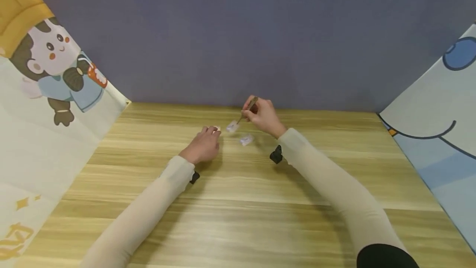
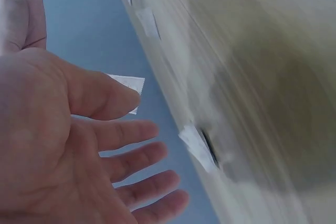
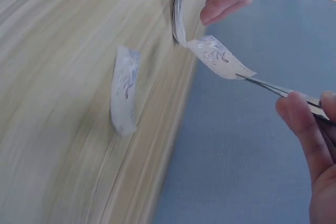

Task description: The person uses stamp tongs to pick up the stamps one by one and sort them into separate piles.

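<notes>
My right hand [image 1: 263, 115] pinches a pair of metal tweezers [image 3: 270, 87] between thumb and fingers. The tweezers' tips grip the corner of a small white printed packet [image 3: 220, 59] with jagged edges, which is tilted in the right wrist view. Fingers loosely extended, my left hand [image 1: 202, 144] is low over the table at the left. Its fingertips lie right at a small pale piece [image 1: 217, 128] in the head view, mostly covered by them. A similar printed packet [image 3: 124, 90] lies on the wood between the hands, slightly nearer the person.
The wood-grain table [image 1: 245, 218] runs back to a plain grey-blue wall [image 1: 238, 40]. Printed cartoon panels [image 1: 55, 77] border the left and right sides. Small black wrist devices [image 1: 276, 154] stick out under both sleeves.
</notes>
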Demonstrator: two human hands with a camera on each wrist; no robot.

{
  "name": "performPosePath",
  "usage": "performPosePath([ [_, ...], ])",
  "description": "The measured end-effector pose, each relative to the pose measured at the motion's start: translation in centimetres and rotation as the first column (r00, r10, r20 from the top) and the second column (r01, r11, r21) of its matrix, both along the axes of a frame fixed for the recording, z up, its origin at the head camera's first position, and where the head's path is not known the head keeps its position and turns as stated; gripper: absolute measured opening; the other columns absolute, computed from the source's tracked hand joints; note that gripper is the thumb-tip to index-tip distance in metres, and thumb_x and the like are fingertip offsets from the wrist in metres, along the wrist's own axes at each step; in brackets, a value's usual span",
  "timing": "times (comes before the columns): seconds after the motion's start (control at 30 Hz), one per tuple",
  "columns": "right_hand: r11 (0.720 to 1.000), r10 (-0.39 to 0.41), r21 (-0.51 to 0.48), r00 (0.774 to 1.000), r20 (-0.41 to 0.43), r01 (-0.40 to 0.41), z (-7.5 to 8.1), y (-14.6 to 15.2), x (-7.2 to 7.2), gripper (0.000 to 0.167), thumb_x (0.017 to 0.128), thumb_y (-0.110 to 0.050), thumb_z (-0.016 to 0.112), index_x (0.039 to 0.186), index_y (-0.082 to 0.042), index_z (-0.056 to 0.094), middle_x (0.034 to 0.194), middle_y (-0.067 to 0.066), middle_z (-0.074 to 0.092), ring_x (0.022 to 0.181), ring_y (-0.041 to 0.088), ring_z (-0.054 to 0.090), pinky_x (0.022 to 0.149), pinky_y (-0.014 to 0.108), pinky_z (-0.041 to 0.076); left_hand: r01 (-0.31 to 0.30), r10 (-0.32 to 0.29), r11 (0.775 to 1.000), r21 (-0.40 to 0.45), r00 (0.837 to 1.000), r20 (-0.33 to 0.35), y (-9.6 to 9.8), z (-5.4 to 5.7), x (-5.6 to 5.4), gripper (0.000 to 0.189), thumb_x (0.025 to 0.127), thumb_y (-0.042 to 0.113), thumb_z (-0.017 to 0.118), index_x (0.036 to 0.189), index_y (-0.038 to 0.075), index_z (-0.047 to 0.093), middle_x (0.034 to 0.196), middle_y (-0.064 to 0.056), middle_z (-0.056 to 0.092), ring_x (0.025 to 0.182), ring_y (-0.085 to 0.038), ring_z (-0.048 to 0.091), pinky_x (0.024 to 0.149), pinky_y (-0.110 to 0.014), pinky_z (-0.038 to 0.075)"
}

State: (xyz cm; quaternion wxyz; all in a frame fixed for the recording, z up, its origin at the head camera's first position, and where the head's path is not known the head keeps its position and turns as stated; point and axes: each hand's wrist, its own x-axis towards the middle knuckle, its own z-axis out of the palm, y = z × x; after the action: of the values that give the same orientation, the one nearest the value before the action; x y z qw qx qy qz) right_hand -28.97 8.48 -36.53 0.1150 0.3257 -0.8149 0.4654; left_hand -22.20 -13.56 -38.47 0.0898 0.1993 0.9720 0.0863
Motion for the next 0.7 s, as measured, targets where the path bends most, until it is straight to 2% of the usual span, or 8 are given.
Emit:
performPosePath([
  [0.1,1.000,0.023,-0.008,0.999,0.039,-0.023,-0.1,-0.9,-0.2,0.007,0.090,-0.006,0.064,0.087,-0.009,0.059,0.075,0.004,0.063,0.062,0.026,0.065,0.056,0.035,0.054,-0.021,0.021,1.000,0.016,1.000,-0.011,-0.9,-0.1,0.2,0.048,0.096,0.011,0.042,0.141,-0.005,0.037,0.145,-0.020,0.031,0.130,-0.037,0.028,0.104,-0.049,0.030],
  [0.23,0.999,0.045,-0.011,0.993,0.109,-0.044,-0.2,-2.4,-0.4,0.007,0.091,-0.005,0.062,0.089,-0.009,0.057,0.077,0.008,0.063,0.064,0.025,0.065,0.058,0.034,0.055,-0.045,0.047,0.998,0.036,0.998,-0.039,-1.8,-0.2,0.2,0.049,0.094,0.010,0.042,0.140,-0.006,0.036,0.144,-0.022,0.032,0.130,-0.038,0.028,0.103,-0.051,0.030],
  [0.3,0.999,0.053,-0.015,0.988,0.143,-0.051,-0.3,-3.2,-0.5,0.010,0.090,-0.003,0.062,0.088,-0.011,0.056,0.077,0.009,0.063,0.067,0.028,0.065,0.059,0.035,0.055,-0.054,0.057,0.998,0.043,0.997,-0.058,-2.0,-0.3,0.1,0.050,0.094,0.009,0.042,0.140,-0.006,0.036,0.143,-0.022,0.032,0.130,-0.038,0.029,0.102,-0.051,0.031],
  [0.43,0.998,0.062,0.013,0.982,0.180,-0.065,-0.9,-4.7,-1.2,0.011,0.091,-0.003,0.061,0.087,-0.011,0.054,0.078,0.010,0.062,0.068,0.029,0.065,0.060,0.036,0.055,-0.069,0.073,0.996,0.055,0.995,-0.072,-2.3,-0.5,0.0,0.050,0.094,0.009,0.041,0.141,-0.005,0.035,0.143,-0.022,0.033,0.130,-0.038,0.030,0.102,-0.052,0.031],
  [0.7,0.991,0.032,0.120,0.982,0.188,-0.055,-2.6,-6.3,-2.4,0.011,0.090,-0.004,0.062,0.088,-0.011,0.055,0.078,0.010,0.063,0.064,0.016,0.060,0.057,0.028,0.051,-0.017,0.017,1.000,0.006,1.000,-0.012,-2.0,-1.2,0.1,0.047,0.096,0.010,0.041,0.141,-0.002,0.040,0.147,-0.016,0.032,0.130,-0.036,0.030,0.099,-0.055,0.031],
])
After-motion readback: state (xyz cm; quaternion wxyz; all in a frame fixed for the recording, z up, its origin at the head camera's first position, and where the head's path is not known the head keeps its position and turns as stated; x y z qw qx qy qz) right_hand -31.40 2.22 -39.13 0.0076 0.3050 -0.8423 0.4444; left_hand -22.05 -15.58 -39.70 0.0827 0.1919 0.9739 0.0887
